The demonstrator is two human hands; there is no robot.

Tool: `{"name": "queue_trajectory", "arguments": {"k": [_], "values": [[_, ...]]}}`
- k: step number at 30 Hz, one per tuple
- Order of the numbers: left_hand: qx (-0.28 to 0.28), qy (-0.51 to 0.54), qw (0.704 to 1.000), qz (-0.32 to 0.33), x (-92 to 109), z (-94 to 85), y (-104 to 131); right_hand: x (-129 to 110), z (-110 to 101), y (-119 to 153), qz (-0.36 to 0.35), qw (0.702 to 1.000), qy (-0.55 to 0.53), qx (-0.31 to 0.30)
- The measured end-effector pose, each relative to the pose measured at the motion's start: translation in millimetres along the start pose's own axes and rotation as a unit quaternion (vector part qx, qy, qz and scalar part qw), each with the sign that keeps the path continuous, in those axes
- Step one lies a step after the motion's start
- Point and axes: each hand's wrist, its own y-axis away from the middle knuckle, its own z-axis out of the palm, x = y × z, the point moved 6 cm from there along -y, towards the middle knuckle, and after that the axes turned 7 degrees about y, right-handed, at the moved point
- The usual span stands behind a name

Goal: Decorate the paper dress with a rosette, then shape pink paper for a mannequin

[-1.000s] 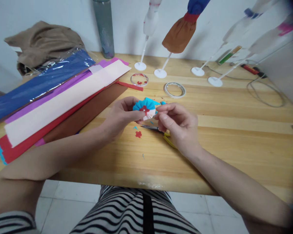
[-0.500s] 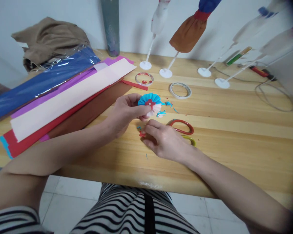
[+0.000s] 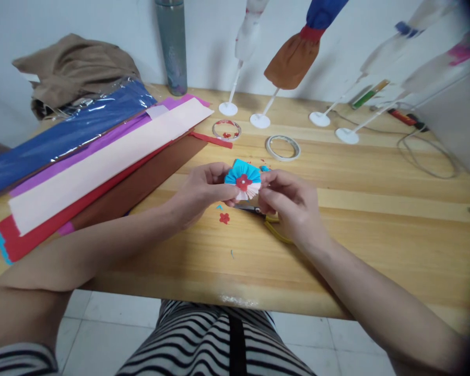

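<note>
My left hand (image 3: 207, 190) pinches a pleated paper rosette (image 3: 235, 171) between thumb and fingers. The rosette is bright blue above and pale pink below, with a small red flower shape and a white bead at its centre. At the rosette's right edge, my right hand (image 3: 292, 201) is closed, thumb and fingers gripping the rim. Partly hidden under that hand lie scissors (image 3: 278, 230) with a yellow handle showing and dark blades pointing left. On the table just below the rosette rests a loose red paper flower (image 3: 224, 218), with a blue scrap (image 3: 219, 207) near it.
Layered crepe paper sheets (image 3: 109, 162) cover the table's left side, beside a brown cloth (image 3: 78, 65). Two tape rolls (image 3: 283, 148) lie beyond my hands. Along the wall stand a bottle (image 3: 172, 52) and several figures on white stands, one in a brown skirt (image 3: 292, 62).
My right hand has risen from the loose red flower on the table to the rosette's right edge. The red flower now lies uncovered. My left hand still holds the rosette, slightly turned.
</note>
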Motion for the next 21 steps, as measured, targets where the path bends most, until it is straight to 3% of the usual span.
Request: {"name": "queue_trajectory", "arguments": {"k": [3,12,21], "values": [[-0.005,-0.011,1.000,-0.009,-4,1.0,0,-5,3,1,0.004,0.998,-0.053,-0.016],[0.039,-0.086,0.996,-0.008,2,9.4,9,-8,18,2,0.066,0.995,-0.056,-0.053],[0.061,-0.097,0.993,-0.004,-2,9.4,9,-3,21,3,0.052,0.997,-0.055,-0.035]]}}
